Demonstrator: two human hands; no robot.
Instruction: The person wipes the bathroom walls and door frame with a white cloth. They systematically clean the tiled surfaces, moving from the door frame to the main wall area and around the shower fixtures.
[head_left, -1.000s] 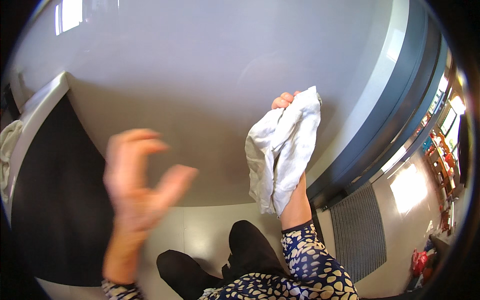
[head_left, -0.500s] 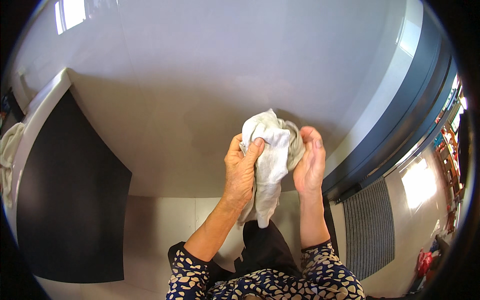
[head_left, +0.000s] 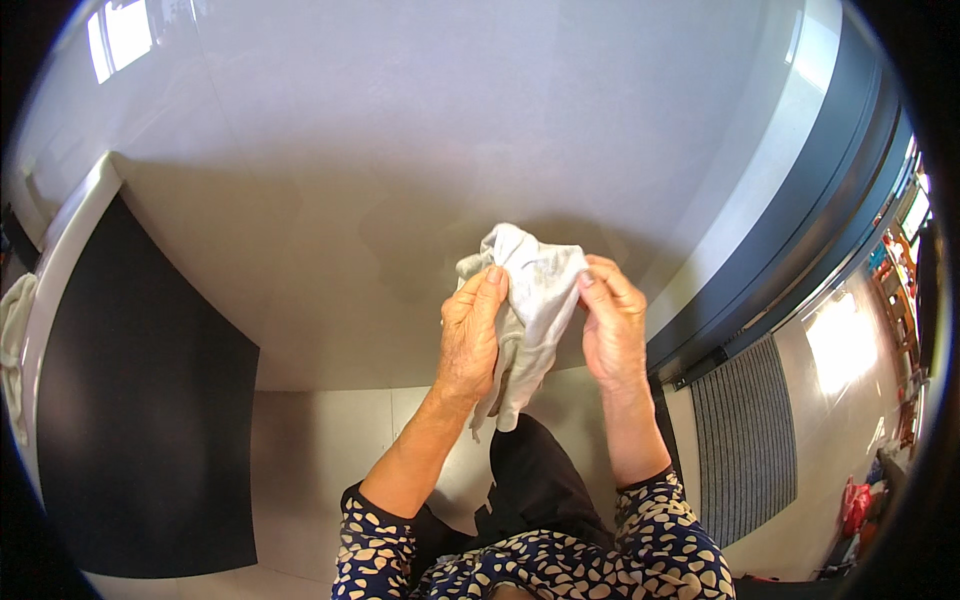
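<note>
A crumpled white cloth (head_left: pixel 540 285) hangs between my two hands in front of a smooth pale wall. On its left side my left hand (head_left: pixel 470 330) pinches the cloth, thumb on top. My right hand (head_left: pixel 612 320) grips its upper right corner between thumb and fingers. The top of the cloth is bunched and shows a greyish smudge. Its lower end droops in narrow folds toward my knee.
A white ledge (head_left: pixel 75 220) with a dark panel (head_left: pixel 150 400) below stands at the left, with another pale cloth (head_left: pixel 14 330) on it. To the right are a dark blue door frame (head_left: pixel 800 240), a grey ribbed mat (head_left: pixel 745 440) and a red bag (head_left: pixel 855 505) farther off.
My right hand was partly open beside the cloth and has closed on its corner. The cloth is now spread wider between both hands, and its bunched right side has been pulled out.
</note>
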